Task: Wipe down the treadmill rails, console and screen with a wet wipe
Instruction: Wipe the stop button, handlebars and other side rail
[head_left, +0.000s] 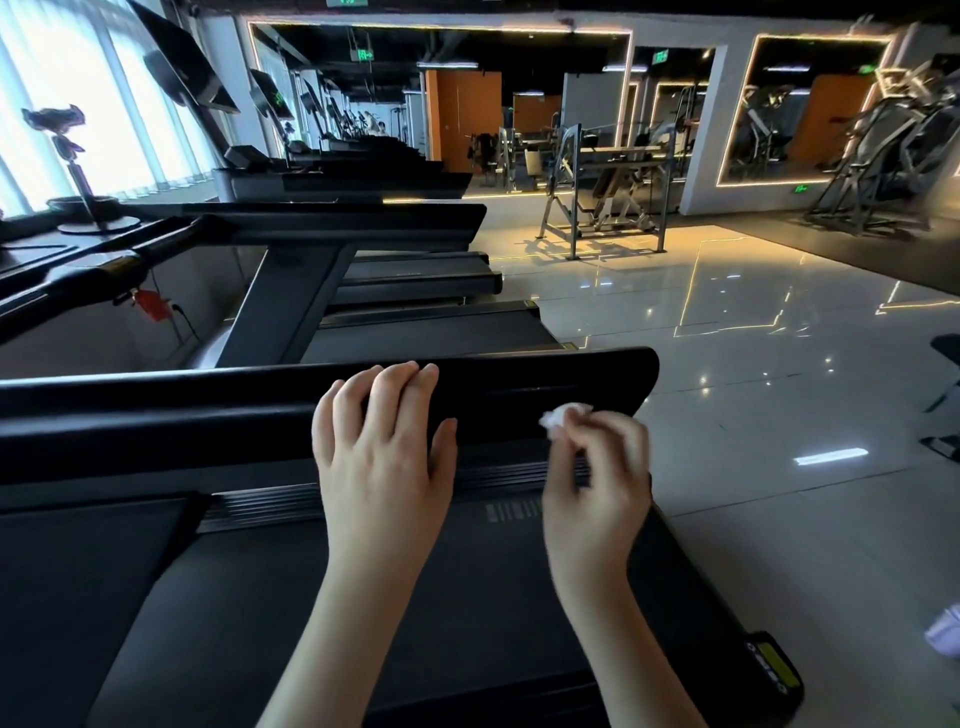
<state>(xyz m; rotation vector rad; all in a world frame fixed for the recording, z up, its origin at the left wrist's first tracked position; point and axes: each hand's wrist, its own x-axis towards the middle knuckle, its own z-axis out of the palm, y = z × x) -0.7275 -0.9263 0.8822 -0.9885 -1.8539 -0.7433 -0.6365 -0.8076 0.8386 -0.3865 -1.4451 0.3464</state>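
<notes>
The right hand's fingers (582, 436) are curled, and their tips pinch a small crumpled white wet wipe (557, 419). The right hand (597, 488) is blurred. The wipe sits at the near face of the black treadmill rail (208, 410), close to its rounded end; whether it touches the rail cannot be told. Left of those fingers, the left hand (384, 457) rests on the same rail, its fingers laid loosely across the top and its thumb on the near face. Below both hands lies the treadmill belt (311, 597), and to their right are glossy floor tiles (779, 374).
</notes>
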